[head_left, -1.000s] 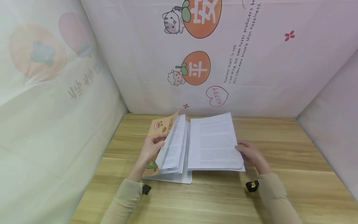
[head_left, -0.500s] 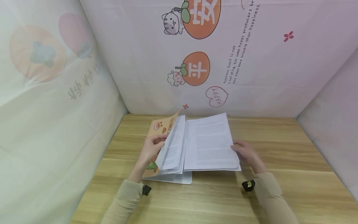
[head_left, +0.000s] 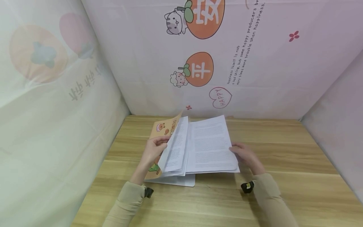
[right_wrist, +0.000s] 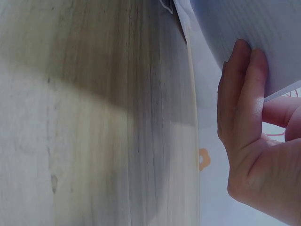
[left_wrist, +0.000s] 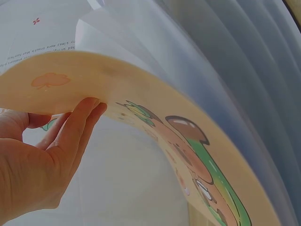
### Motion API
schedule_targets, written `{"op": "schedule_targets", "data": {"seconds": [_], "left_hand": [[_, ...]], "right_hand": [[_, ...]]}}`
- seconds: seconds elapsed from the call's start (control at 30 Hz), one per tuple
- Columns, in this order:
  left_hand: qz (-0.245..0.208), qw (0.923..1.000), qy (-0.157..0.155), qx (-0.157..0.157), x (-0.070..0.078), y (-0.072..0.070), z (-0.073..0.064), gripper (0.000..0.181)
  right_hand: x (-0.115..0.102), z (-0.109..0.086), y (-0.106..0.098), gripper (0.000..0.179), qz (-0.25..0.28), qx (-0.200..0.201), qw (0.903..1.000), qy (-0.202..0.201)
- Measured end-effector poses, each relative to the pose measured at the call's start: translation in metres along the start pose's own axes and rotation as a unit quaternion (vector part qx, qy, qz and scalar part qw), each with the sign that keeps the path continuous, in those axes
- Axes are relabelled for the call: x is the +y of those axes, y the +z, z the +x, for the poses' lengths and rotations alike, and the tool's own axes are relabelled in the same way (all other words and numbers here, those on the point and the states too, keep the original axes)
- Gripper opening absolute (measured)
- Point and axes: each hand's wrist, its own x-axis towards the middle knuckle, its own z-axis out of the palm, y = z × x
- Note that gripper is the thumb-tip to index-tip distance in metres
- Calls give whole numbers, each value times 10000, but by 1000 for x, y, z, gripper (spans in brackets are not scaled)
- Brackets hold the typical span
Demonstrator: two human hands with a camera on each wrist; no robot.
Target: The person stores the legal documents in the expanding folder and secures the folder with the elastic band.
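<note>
An orange cartoon-printed folder [head_left: 158, 130] lies at the middle left of the table, its cover bent up. My left hand [head_left: 154, 150] pinches that cover by its edge; in the left wrist view the fingers lie against the curved cover [left_wrist: 141, 84]. Printed sheets and clear sleeves [head_left: 177, 151] stand fanned inside. My right hand [head_left: 246, 155] pinches the right edge of a small stack of printed paper [head_left: 212, 145], thumb on top and fingers beneath. The stack is held tilted over the table, its left edge overlapping the folder's inner pages in the head view.
The wooden table [head_left: 215, 201] runs back to a white printed curtain [head_left: 255, 101]. Another curtain [head_left: 71, 126] hangs along the left side and one [head_left: 340, 126] along the right. A dark wrist camera [head_left: 247, 187] sits at the right cuff.
My right hand has moved left with the paper stack, bringing its left edge up to the folder's inner pages. The left hand and the folder cover have stayed in place.
</note>
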Motion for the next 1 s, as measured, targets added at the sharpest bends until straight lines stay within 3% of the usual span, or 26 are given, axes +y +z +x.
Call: {"op": "schedule_targets", "data": {"seconds": [0.13, 0.7, 1.0], "left_hand": [[-26, 10000, -14, -6, 0, 1, 0, 36], [-73, 10000, 15, -24, 0, 1, 0, 37], [-78, 10000, 15, -15, -2, 1, 2, 37]], "right_hand": [[-1, 1, 2, 54, 245, -183, 9995, -20], [2, -1, 9, 48, -330, 134, 9992, 180], [1, -4, 11, 44, -396, 103, 9992, -39]]}}
